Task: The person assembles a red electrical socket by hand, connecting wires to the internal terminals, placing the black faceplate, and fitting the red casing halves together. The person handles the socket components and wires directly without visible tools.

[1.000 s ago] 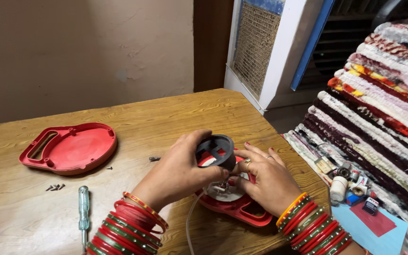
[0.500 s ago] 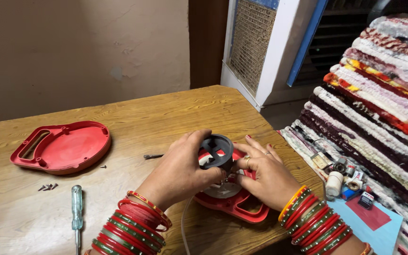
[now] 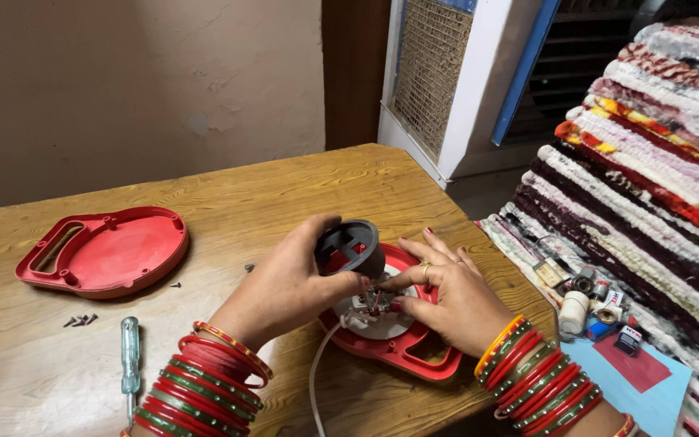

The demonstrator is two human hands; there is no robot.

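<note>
My left hand (image 3: 285,287) grips a dark grey round plastic part (image 3: 350,247), tilted and lifted above a red plastic case half (image 3: 402,352) on the wooden table (image 3: 228,194). Inside the case lies a white disc with small metal contacts (image 3: 375,306). My right hand (image 3: 451,291) rests on the case, its fingers pressing beside the contacts. A white cord (image 3: 317,388) runs from the case toward me. Red and green bangles cover both wrists.
The other red case half (image 3: 103,251) lies at the table's left. Several small screws (image 3: 78,320) and a clear-handled screwdriver (image 3: 129,352) lie near it. At the right, a striped rug (image 3: 649,162) holds tape rolls and small parts (image 3: 592,303) beside blue paper.
My left hand has lifted the grey round part up and to the left, tilting it and uncovering the white disc and contacts. My right hand stays on the case.
</note>
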